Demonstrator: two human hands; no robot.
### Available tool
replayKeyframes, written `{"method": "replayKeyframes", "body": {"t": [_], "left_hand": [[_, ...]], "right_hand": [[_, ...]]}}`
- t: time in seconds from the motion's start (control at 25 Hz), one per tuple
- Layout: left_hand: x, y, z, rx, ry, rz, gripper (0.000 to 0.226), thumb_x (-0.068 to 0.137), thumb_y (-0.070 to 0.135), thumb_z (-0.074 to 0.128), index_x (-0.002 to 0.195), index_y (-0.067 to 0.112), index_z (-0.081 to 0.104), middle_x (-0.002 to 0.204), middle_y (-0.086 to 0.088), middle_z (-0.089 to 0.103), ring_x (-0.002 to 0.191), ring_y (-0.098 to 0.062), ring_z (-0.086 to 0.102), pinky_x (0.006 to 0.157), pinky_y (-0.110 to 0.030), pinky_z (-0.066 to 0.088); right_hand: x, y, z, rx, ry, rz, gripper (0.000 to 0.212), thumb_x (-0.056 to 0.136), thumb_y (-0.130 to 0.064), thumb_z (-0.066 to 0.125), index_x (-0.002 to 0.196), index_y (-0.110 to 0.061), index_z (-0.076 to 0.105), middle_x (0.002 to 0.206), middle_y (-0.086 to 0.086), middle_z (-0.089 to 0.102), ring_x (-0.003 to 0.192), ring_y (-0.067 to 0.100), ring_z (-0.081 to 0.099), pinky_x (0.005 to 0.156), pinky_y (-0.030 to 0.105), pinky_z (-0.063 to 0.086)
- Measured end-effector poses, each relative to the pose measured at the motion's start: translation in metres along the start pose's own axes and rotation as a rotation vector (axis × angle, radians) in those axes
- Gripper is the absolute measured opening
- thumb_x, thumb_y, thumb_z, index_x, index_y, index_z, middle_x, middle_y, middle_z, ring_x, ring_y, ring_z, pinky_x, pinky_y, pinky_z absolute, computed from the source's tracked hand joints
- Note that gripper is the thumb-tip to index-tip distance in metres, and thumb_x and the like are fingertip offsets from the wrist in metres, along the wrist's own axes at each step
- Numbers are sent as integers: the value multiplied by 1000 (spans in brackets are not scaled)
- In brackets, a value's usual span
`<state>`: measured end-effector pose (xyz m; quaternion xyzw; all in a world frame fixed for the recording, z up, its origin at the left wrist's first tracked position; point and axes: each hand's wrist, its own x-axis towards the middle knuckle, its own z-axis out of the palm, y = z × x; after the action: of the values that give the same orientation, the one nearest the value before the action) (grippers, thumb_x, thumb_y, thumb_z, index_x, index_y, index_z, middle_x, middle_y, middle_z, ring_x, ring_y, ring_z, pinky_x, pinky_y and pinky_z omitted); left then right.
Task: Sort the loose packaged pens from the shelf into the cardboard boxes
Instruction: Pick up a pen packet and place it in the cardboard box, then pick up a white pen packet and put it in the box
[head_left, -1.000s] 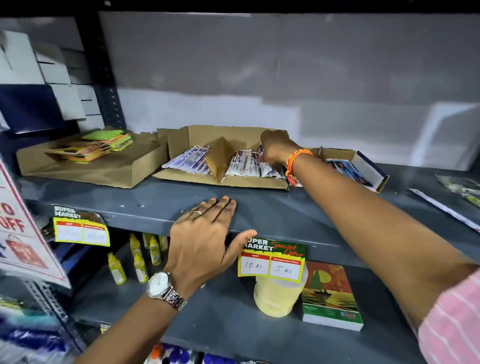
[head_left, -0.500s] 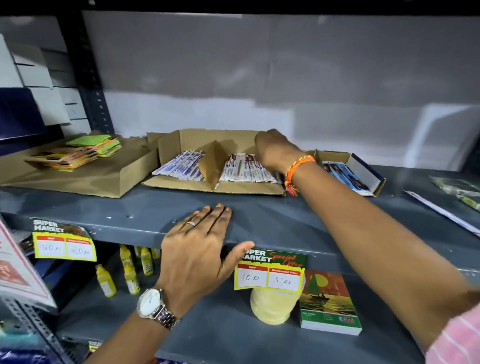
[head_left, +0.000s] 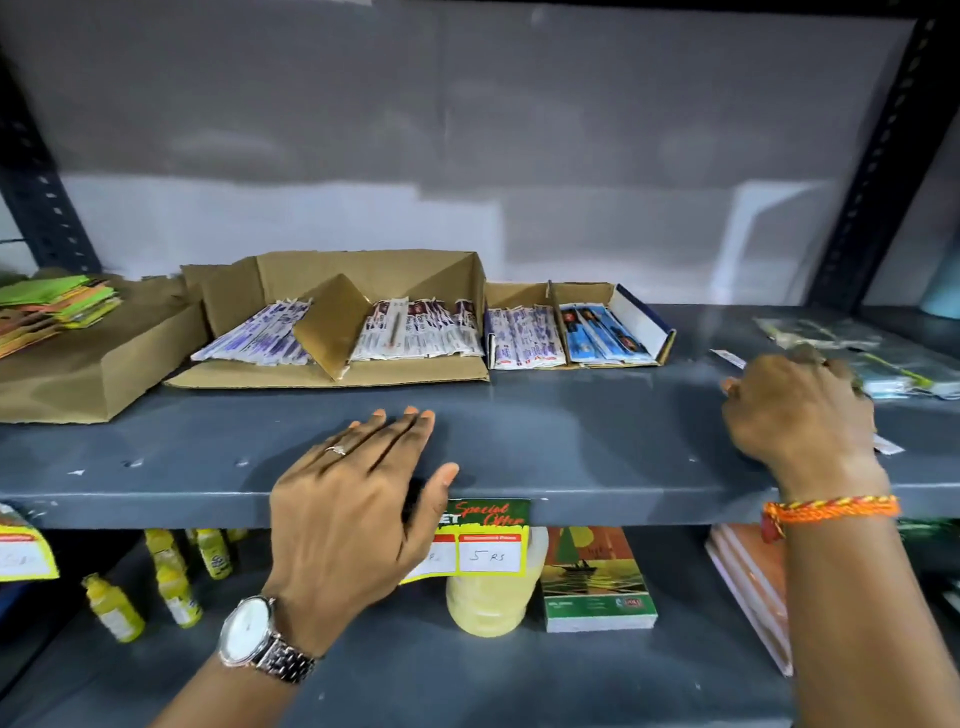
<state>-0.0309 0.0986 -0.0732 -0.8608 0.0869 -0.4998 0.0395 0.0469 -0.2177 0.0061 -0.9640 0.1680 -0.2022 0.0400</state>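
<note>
A large cardboard box (head_left: 332, 266) on the grey shelf (head_left: 571, 436) holds purple-printed pen packs (head_left: 254, 340) left of its divider and red-printed ones (head_left: 421, 335) to the right. Beside it, a small box (head_left: 519, 292) has white packs and blue packs (head_left: 602, 335). My right hand (head_left: 800, 410) is curled over a loose packaged pen (head_left: 728, 357) lying on the shelf at the right; the pack's ends stick out on both sides of the hand. More loose green-printed packs (head_left: 898, 371) lie just beyond. My left hand (head_left: 358, 499) rests flat on the shelf's front edge, holding nothing.
A shallow cardboard tray (head_left: 98, 364) with coloured paper pads (head_left: 52, 309) stands at the left. Below the shelf are yellow bottles (head_left: 171, 577), a pale tub (head_left: 488, 603), a green book (head_left: 592, 577), stacked notebooks (head_left: 748, 587) and price tags (head_left: 483, 540). A black upright (head_left: 872, 156) bounds the right.
My right hand has left the large box and swung right across the shelf onto the loose pen packs. The camera has turned right. My left hand has stayed on the shelf edge.
</note>
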Motion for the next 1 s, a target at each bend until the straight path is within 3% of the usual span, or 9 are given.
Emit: {"method": "replayKeyframes", "body": {"t": [0.16,0.36,0.6,0.72,0.84,1.0], "left_hand": [[-2,-1,1,7,24,2,55,106,45,33,114,14,77,114,-4,77,105,-25,74,80,-36,51],[-1,0,0,-14,-2,-7,56,106,45,31,115,14,77,113,-5,77,106,-26,74,77,-37,51],[-1,1,0,-5,32,-13,53,106,43,32,113,15,77,110,-4,78,105,-25,74,74,-36,51],[-1,1,1,-13,31,-17,54,106,43,31,114,16,77,112,-2,77,106,-24,74,77,-37,51],[-2,0,2,-20,34,-17,54,106,44,31,114,16,77,113,-2,77,106,-23,74,78,-37,52],[-2,-1,3,-22,31,-8,55,107,45,30,116,16,76,114,-3,77,108,-24,73,80,-37,52]], "right_hand": [[4,2,9,-39,-11,-2,36,91,-25,51,118,-4,63,130,25,55,125,43,45,100,48,41],[6,-5,6,149,111,-148,16,86,-2,56,94,9,64,106,34,62,101,47,58,83,42,47],[9,-4,11,226,178,-77,18,83,2,59,99,11,58,103,35,61,96,49,60,68,39,43],[10,-6,12,310,175,1,22,80,-2,62,100,5,64,108,32,61,99,50,60,76,45,52],[10,-7,10,357,138,86,26,79,-6,64,104,-2,65,115,28,60,105,50,58,83,48,51],[9,-6,0,465,220,174,19,79,-12,63,96,-13,72,108,23,66,100,48,60,79,45,51]]}}
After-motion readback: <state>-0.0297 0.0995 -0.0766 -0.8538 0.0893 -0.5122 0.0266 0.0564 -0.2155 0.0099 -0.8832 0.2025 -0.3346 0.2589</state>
